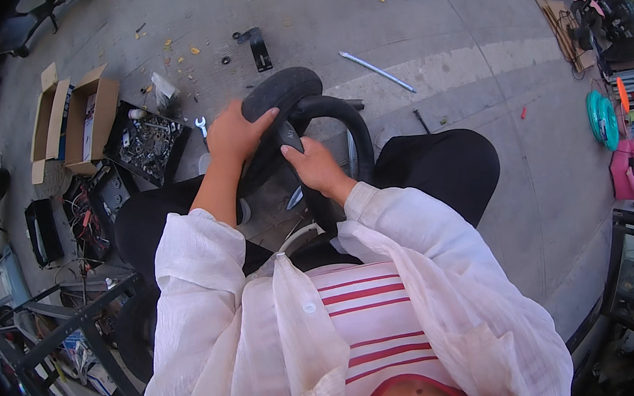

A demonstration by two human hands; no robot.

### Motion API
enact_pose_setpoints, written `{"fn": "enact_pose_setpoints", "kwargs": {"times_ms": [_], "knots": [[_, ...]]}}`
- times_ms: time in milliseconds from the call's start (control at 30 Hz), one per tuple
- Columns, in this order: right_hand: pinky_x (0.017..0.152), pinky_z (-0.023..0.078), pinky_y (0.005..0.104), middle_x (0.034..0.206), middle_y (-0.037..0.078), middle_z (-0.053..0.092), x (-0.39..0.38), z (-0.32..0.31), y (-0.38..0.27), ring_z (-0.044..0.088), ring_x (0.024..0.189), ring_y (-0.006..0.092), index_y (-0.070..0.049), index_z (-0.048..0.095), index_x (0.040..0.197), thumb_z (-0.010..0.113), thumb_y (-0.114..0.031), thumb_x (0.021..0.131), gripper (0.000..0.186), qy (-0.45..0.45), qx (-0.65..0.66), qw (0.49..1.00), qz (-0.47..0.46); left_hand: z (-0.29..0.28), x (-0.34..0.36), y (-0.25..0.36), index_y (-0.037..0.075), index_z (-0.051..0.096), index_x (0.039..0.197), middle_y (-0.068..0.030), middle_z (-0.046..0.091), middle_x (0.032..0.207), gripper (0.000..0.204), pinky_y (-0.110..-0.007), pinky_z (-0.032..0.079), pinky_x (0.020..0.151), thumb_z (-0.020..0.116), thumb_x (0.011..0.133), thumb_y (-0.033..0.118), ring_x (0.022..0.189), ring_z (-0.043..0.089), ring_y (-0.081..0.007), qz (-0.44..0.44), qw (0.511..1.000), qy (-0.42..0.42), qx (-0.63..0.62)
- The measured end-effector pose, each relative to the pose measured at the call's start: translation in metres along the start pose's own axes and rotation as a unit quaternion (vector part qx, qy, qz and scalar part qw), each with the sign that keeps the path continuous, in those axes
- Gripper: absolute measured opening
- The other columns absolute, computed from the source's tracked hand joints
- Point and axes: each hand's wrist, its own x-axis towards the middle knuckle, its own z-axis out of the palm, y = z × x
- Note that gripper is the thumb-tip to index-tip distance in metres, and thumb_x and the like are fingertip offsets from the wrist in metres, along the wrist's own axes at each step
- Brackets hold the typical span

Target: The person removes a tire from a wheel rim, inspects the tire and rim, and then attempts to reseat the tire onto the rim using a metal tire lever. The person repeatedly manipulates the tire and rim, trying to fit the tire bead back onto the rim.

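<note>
Black tire [293,84] up between the knees, above the concrete floor [470,79]. Left hand [235,132] wraps its left side, fingers curled over, thumb across the tread. Right hand [316,166]: grip closed on a dark strip [288,132] at the tire's near side, fingertips hidden. Black rubber loop [361,131] just right. Left, on floor: wrench [200,123], parts tray [177,156], cardboard box [105,96]. Ahead right: pale rod [378,72].
</note>
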Motion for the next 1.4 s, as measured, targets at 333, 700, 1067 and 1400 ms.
{"fn": "enact_pose_setpoints", "kwargs": {"times_ms": [333, 700, 1067, 1400], "knots": [[0.109, 0.032, 0.0468, 0.121, 0.017, 0.057, 0.054, -0.031, -0.001, 0.051, 0.119, 0.0355, -0.003, 0.054, 0.117, 0.080, -0.029, 0.076, 0.055, 0.271, -0.363, 0.851, -0.264, -0.001, -0.010, -0.017, 0.001, 0.065, 0.110, -0.0235, 0.069, 0.100, 0.074, -0.045, 0.051, 0.084, 0.068, 0.075, 0.066, 0.097, 0.066, -0.0406, 0.019, 0.999, 0.032, -0.007], [0.089, 0.052, 0.0446, 0.106, 0.024, 0.068, 0.071, -0.016, -0.016, 0.065, 0.107, 0.0364, 0.001, 0.064, 0.110, 0.070, -0.039, 0.079, 0.051, -0.048, -0.258, 0.962, -0.071, 0.012, 0.017, -0.021, 0.002, 0.055, 0.128, -0.0242, 0.063, 0.116, 0.081, -0.048, 0.047, 0.094, 0.066, 0.078, 0.065, 0.111, 0.059, -0.0417, 0.072, 0.997, 0.041, 0.011], [0.090, 0.051, 0.0445, 0.104, 0.027, 0.068, 0.040, -0.001, -0.015, 0.066, 0.099, 0.0416, 0.004, 0.066, 0.104, 0.062, -0.026, 0.080, 0.040, -0.048, -0.016, 0.996, 0.079, 0.022, 0.037, 0.070, 0.008, 0.063, 0.122, -0.0183, 0.065, 0.115, 0.084, -0.048, 0.051, 0.088, 0.057, 0.076, 0.078, 0.108, 0.063, -0.0391, 0.112, 0.951, -0.064, 0.282], [0.077, 0.053, 0.0516, 0.090, 0.024, 0.069, 0.000, -0.032, -0.024, 0.068, 0.088, 0.0420, 0.000, 0.060, 0.096, 0.059, -0.016, 0.082, 0.021, 0.024, -0.064, 0.997, 0.027, 0.035, 0.063, 0.089, 0.006, 0.067, 0.114, -0.0213, 0.069, 0.109, 0.087, -0.047, 0.052, 0.086, 0.052, 0.076, 0.082, 0.104, 0.066, -0.0379, 0.001, 0.955, -0.030, 0.294]]}}
